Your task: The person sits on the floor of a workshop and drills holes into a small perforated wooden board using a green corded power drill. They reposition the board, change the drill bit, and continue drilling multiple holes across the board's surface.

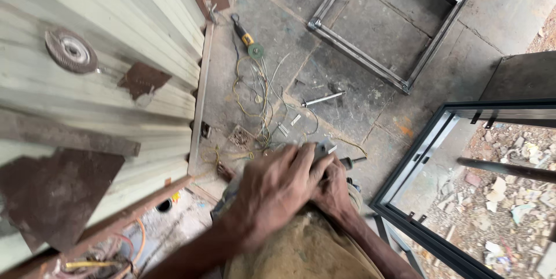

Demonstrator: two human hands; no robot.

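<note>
I see my left hand (277, 189) and right hand (331, 189) close together near me, fingers closed on a grey power tool (321, 152), with tangled wires (258, 102) on the floor farther away.

- Soft, even daylight; brightest on the rubble (509, 198) at right.
- Shadows faint.
- Hands (289, 189) slightly motion-blurred.
- Wide-angle lens bends the panel (116, 53) at left.

floor: grey stone slabs (347, 99) | left: corrugated metal sheet (116, 12) | light: daylight
</note>
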